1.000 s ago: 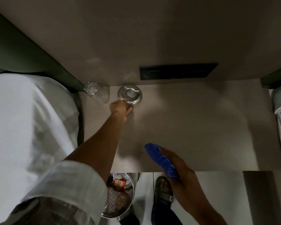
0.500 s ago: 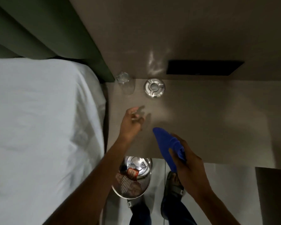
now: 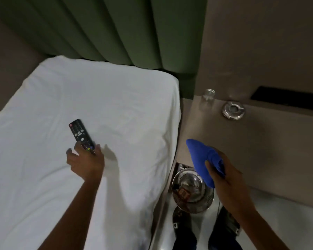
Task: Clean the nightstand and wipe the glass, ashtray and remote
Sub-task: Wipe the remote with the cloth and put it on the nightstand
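Note:
A black remote lies on the white bed sheet at the left. My left hand is at its near end, thumb and fingers closed around that end. My right hand holds a bunched blue cloth above the front left corner of the beige nightstand. A clear glass stands at the nightstand's back left corner. The round metal ashtray sits just to the right of the glass, apart from it.
A steel waste bin with rubbish in it stands on the floor between bed and nightstand, by my feet. A green padded headboard rises behind the bed. A black panel is set in the wall behind the nightstand.
My left hand let go of the ashtray, swung left over the bed and took the remote's near end. The view turned left toward the bed. The cloth stayed in my right hand.

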Demonstrator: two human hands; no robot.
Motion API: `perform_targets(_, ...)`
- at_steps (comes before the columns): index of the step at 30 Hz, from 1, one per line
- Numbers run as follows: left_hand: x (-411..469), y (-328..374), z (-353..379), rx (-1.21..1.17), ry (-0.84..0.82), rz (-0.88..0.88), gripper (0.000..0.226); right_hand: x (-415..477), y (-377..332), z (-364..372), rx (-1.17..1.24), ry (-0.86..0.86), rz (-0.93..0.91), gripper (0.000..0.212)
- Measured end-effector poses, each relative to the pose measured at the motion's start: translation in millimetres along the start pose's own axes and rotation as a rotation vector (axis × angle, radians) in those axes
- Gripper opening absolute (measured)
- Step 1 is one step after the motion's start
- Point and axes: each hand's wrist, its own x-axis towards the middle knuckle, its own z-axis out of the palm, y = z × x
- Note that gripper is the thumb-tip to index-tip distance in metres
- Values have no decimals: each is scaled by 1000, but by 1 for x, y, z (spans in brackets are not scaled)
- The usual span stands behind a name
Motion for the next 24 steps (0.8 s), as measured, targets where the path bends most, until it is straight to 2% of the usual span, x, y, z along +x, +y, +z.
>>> perform_targets(2, 27, -8, 7, -80, -159, -211, 79, -3, -8, 13, -9, -22, -20, 37)
perform_targets(4, 46, -11, 11, -155, -269, -296, 83, -8, -13, 25, -25, -41, -45, 38)
perform_targets(6, 58, -12, 12, -220, -333, -345, 79, -13, -13, 35, -37, -47, -66, 36)
perform_targets(8, 59, -12, 7, -333, -441, -387, 66, -21, -12, 43, -48, -55, -68, 36)
perform_targets(12, 15, 12, -17, -596, -651, -247, 17, -28, -13, 50, -78, -7, -90, 38)
perform_targets(15, -50, 34, -31, -762, -853, -122, 20, -16, -31, 50, -51, 12, -119, 42)
perform_targets(17, -96, 45, -31, -863, -1015, -148, 14, -2, -46, 46, -42, 67, -155, 50)
perform_targets(18, -115, 50, -29, -900, -1098, -213, 26, 7, -54, 42, -67, 103, -178, 53)
perform_targets(20, -146, 61, -26, -919, -1243, -322, 49, 26, -65, 33, -202, 172, -231, 57)
perform_targets(21, -160, 69, -24, -898, -1312, -318, 53, 34, -66, 24, -304, 195, -238, 59)
perform_targets(24, -179, 83, -18, -853, -1391, -161, 48, 55, -66, 17, -502, 200, -170, 67)
